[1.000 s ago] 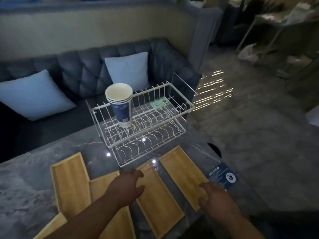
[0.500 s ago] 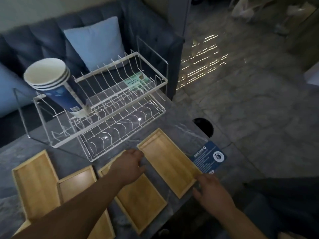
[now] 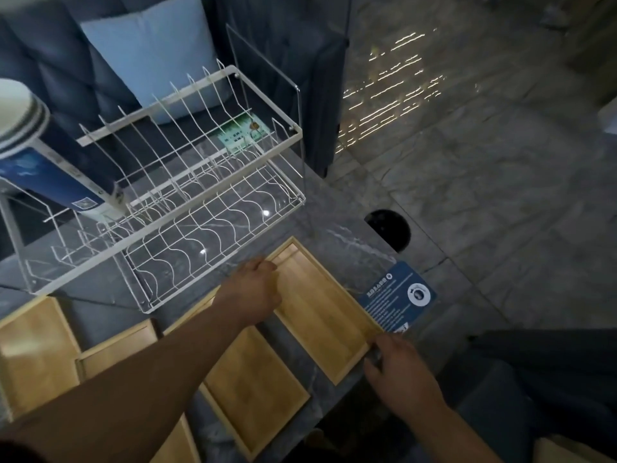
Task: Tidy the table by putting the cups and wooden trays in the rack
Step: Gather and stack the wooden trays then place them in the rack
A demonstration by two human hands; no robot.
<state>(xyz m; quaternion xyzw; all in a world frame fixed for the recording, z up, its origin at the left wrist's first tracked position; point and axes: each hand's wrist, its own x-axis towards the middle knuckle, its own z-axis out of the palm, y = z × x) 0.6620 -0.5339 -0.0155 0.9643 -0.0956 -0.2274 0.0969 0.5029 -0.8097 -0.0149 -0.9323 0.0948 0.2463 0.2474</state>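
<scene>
Left hand (image 3: 253, 289), right hand (image 3: 397, 372) seemingly gripping wooden tray (image 3: 320, 305), flat, pointing far-left

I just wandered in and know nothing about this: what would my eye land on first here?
Probably the white wire rack at the back of the dark marble table, with a tall stack of paper cups in its left end. Next, the pale wooden trays lying in a row along the near edge, where the left hand and right hand curl their fingers on opposite ends of the rightmost tray.
</scene>
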